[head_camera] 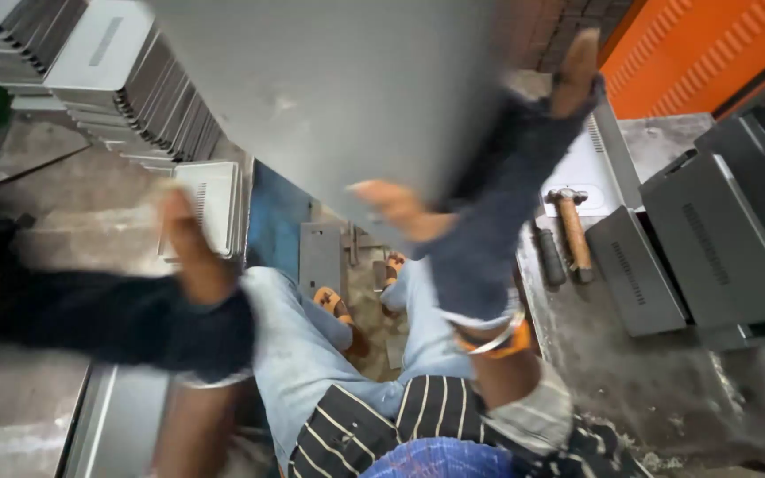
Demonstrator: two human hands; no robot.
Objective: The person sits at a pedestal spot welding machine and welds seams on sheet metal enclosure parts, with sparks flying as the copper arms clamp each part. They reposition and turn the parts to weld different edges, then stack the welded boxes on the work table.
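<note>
Two gloved hands hold one grey metal sheet (329, 97), which fills the upper middle of our view and tilts toward us. Our right hand (498, 168), in a dark fingerless glove, grips the sheet's right edge: a bare thumb lies on the near face, and one finger sticks up past the edge at the top. Our left hand (192, 257) is blurred, below the sheet's left corner; we cannot tell how its fingers lie or whether they touch the sheet. An orange band (502, 341) circles the right wrist. Left of the sheet, a row of grey metal covers (126, 80) stands stacked on edge. On the bench (666, 389) to the right lie a hammer (573, 230), a dark punch (549, 257) just beside it, and several dark slotted panels (719, 239).
</note>
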